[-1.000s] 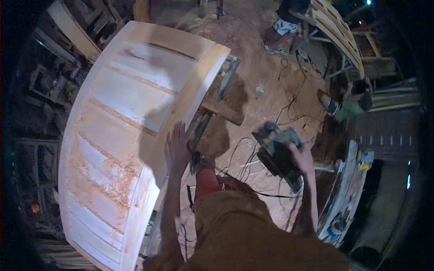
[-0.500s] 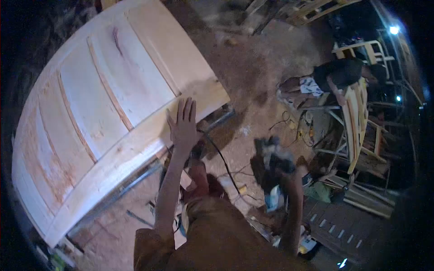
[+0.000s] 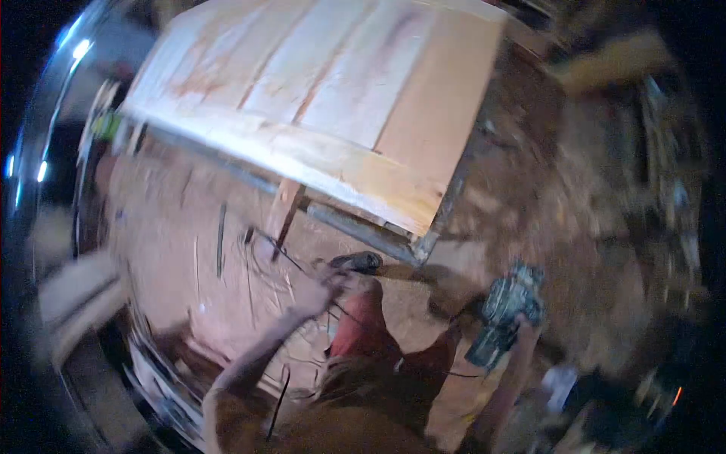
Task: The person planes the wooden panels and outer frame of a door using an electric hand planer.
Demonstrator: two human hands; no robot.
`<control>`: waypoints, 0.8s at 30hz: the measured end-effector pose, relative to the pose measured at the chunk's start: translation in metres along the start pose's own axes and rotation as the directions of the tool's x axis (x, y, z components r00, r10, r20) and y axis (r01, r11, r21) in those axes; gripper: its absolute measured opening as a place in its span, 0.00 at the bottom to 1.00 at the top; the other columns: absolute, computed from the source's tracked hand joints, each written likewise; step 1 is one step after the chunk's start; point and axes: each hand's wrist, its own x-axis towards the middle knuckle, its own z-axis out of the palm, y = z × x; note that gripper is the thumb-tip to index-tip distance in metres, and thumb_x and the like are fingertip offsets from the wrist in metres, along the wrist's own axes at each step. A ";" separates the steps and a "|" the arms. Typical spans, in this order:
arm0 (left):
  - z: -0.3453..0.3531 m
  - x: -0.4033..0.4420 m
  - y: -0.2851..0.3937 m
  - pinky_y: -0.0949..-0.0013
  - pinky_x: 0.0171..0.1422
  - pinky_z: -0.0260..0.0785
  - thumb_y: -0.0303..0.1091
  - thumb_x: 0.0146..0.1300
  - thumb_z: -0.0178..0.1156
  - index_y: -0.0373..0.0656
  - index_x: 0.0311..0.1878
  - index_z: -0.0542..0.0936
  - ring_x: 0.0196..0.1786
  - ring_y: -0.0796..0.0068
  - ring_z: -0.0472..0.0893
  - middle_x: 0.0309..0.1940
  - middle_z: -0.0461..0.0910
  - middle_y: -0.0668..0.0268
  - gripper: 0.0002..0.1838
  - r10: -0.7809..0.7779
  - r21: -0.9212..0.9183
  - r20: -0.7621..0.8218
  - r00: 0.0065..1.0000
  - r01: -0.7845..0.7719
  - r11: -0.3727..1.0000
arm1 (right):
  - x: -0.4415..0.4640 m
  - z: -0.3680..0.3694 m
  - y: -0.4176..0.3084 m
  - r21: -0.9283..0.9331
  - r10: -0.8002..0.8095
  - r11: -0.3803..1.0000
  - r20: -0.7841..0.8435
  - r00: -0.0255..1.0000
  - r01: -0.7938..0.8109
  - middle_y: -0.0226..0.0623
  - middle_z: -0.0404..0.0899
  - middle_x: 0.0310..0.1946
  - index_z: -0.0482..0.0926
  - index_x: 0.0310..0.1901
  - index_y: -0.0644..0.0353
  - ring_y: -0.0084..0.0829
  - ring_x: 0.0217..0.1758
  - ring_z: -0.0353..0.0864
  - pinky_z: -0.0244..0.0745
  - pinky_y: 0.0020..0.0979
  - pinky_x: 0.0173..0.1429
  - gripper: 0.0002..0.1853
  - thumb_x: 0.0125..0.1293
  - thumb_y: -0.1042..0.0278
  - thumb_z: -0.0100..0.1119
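Observation:
In my right hand [image 3: 523, 333] is a dark green power tool [image 3: 505, 310], shaped like a planer or belt sander, held to the right of my legs. My left hand [image 3: 331, 286] is blurred in front of my body, with its fingers closed around a thin black power cord [image 3: 355, 314]. The cord runs on both sides of that hand. Ahead lies a large panel of pale wooden boards [image 3: 355, 68] with a thick front rail [image 3: 302, 155]. Neither hand touches the panel.
A metal and wood support [image 3: 355, 231] carries the panel above a dirt floor. Cords and a dark rod [image 3: 221, 240] lie on the ground to the left. My shoe [image 3: 359, 262] is by the support. Blurred timber [image 3: 616, 60] is at the back right.
My left hand has come off the panel's rail and back to the cord. My view has swung left, so the co-worker is out of sight. The power tool stays in my right hand.

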 end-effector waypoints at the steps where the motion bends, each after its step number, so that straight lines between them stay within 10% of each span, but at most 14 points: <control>1: 0.016 -0.028 -0.001 0.40 0.75 0.58 0.40 0.65 0.63 0.56 0.52 0.85 0.62 0.56 0.79 0.52 0.82 0.64 0.13 -0.187 -0.014 -0.095 0.978 0.187 0.982 | 0.038 0.008 0.006 0.054 0.018 0.998 0.060 0.998 -0.021 0.30 0.73 0.30 0.75 0.40 0.56 0.27 0.29 0.73 0.70 0.32 0.34 0.08 0.62 0.70 0.64; 2: 0.019 -0.049 0.010 0.44 0.68 0.63 0.35 0.62 0.65 0.55 0.48 0.86 0.56 0.60 0.82 0.46 0.84 0.66 0.11 -0.459 0.038 -0.192 0.867 0.474 0.880 | 0.070 0.016 0.018 0.094 0.038 0.994 0.106 0.994 -0.048 0.29 0.72 0.27 0.74 0.37 0.55 0.26 0.27 0.72 0.68 0.31 0.32 0.06 0.62 0.72 0.62; 3: 0.005 -0.063 0.019 0.49 0.69 0.62 0.32 0.61 0.65 0.53 0.49 0.85 0.55 0.62 0.81 0.46 0.84 0.66 0.12 -0.304 0.270 -0.342 0.889 0.403 0.875 | 0.102 0.023 0.030 0.120 0.064 0.989 0.136 0.989 -0.080 0.27 0.70 0.25 0.73 0.35 0.54 0.24 0.25 0.70 0.67 0.30 0.29 0.06 0.62 0.73 0.61; 6: 0.030 -0.066 0.031 0.49 0.71 0.54 0.36 0.69 0.61 0.48 0.47 0.82 0.61 0.63 0.77 0.47 0.81 0.65 0.07 -0.493 0.208 -0.609 0.621 0.725 0.656 | 0.173 0.046 0.070 0.119 0.093 0.988 0.048 0.994 -0.099 0.25 0.67 0.23 0.72 0.32 0.53 0.22 0.21 0.67 0.64 0.26 0.25 0.06 0.63 0.75 0.59; 13: 0.127 -0.040 0.034 0.54 0.65 0.58 0.35 0.75 0.49 0.42 0.34 0.75 0.50 0.56 0.78 0.37 0.78 0.58 0.13 -0.465 0.312 -0.594 0.656 0.721 0.619 | 0.252 0.074 0.150 0.197 0.263 0.910 0.405 0.876 -0.364 0.28 0.71 0.28 0.72 0.38 0.55 0.24 0.21 0.68 0.66 0.30 0.26 0.08 0.64 0.75 0.63; 16: 0.154 -0.036 0.048 0.54 0.57 0.60 0.36 0.77 0.47 0.38 0.32 0.72 0.43 0.52 0.75 0.33 0.72 0.55 0.15 -0.442 0.343 -0.599 0.668 0.713 0.612 | 0.256 0.075 0.170 0.178 0.048 0.975 0.422 0.905 -0.135 0.29 0.72 0.32 0.70 0.48 0.56 0.25 0.22 0.69 0.68 0.31 0.27 0.15 0.64 0.75 0.66; 24: 0.165 -0.005 0.051 0.55 0.51 0.60 0.36 0.78 0.48 0.37 0.31 0.72 0.40 0.50 0.74 0.30 0.72 0.55 0.17 -0.405 0.519 -0.539 0.738 0.670 0.531 | 0.277 0.077 0.221 0.060 0.292 0.939 0.380 0.878 -0.338 0.31 0.70 0.25 0.60 0.69 0.59 0.24 0.21 0.70 0.68 0.30 0.25 0.38 0.57 0.81 0.63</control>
